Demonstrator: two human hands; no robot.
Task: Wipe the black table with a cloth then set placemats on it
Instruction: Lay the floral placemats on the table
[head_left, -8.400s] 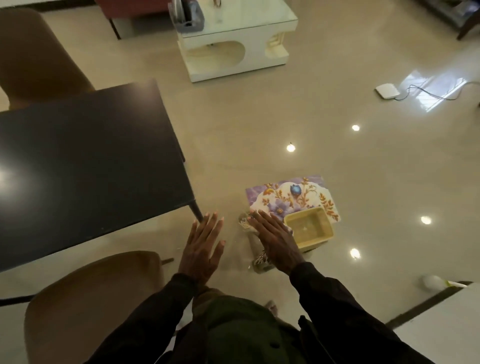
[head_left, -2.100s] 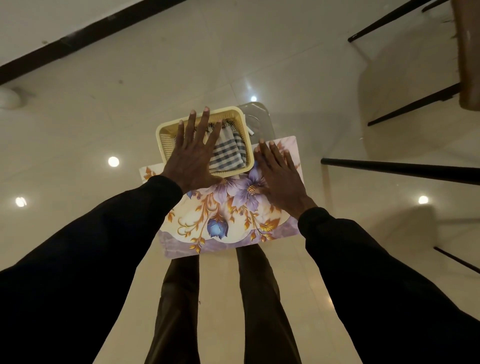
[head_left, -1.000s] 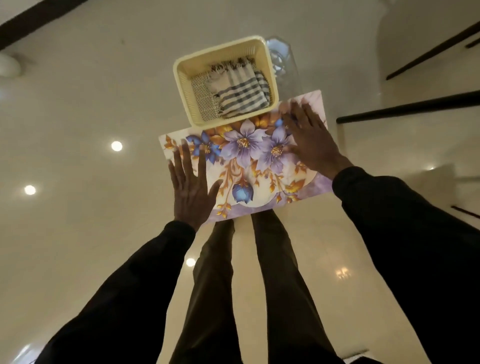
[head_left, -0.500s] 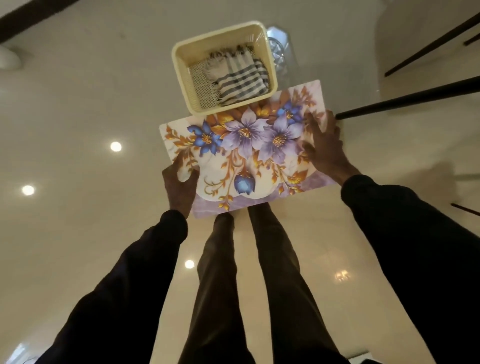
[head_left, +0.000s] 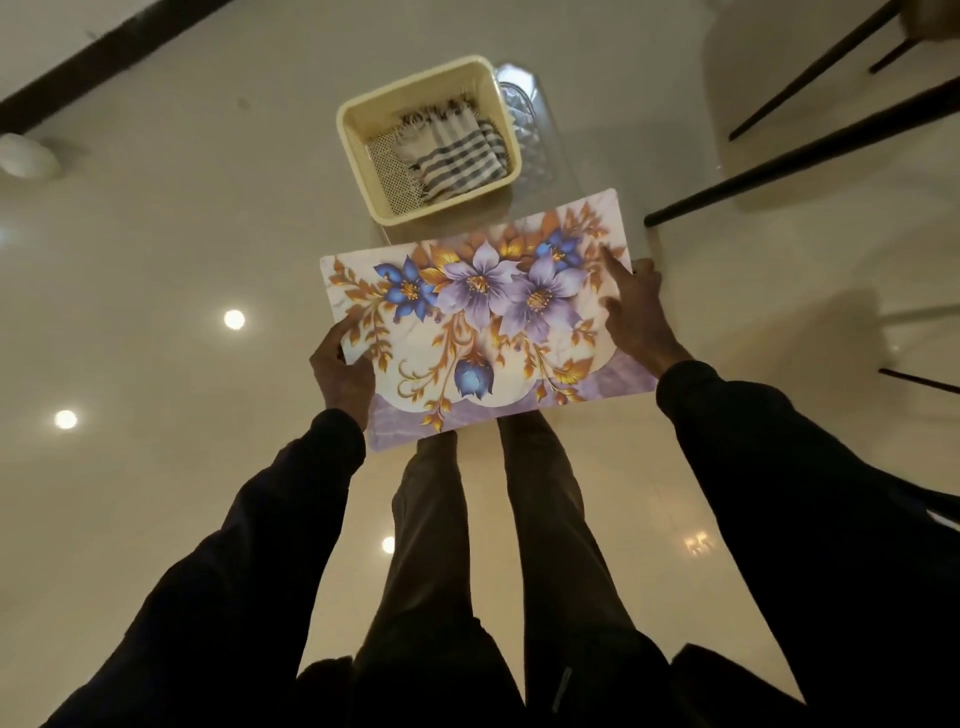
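Head view, looking straight down at the floor (head_left: 156, 260).

- Both hands are holding one flowered placemat (head_left: 483, 322) by its short ends, in front of the person's legs (head_left: 431, 519).
- The left hand (head_left: 343, 374) is gripping the left end near the near corner. The thumb is lying on the printed face, and the other fingers are going underneath, out of sight.
- The right hand (head_left: 641, 317) is gripping the right end. The forefinger is lying straight along the printed face and the remaining fingers are wrapping the edge.
- The placemat is facing up with its print showing: purple and blue flowers with gold leaves. Its near edge is covering the feet. I cannot tell whether the far edge is touching the floor, or whether more mats are lying beneath this one.
- A cream plastic basket (head_left: 363, 111) is sitting on the floor just beyond the placemat's far edge.
- A folded striped cloth (head_left: 452, 148) is lying inside the basket, towards its right side.
- A clear patterned glass piece (head_left: 522, 104) is showing just beside the basket's right wall; what it is cannot be made out.
- Thin dark furniture legs (head_left: 800, 150) are crossing the upper right corner, well apart from the hands.
- Ceiling lights are reflecting in the glossy floor.
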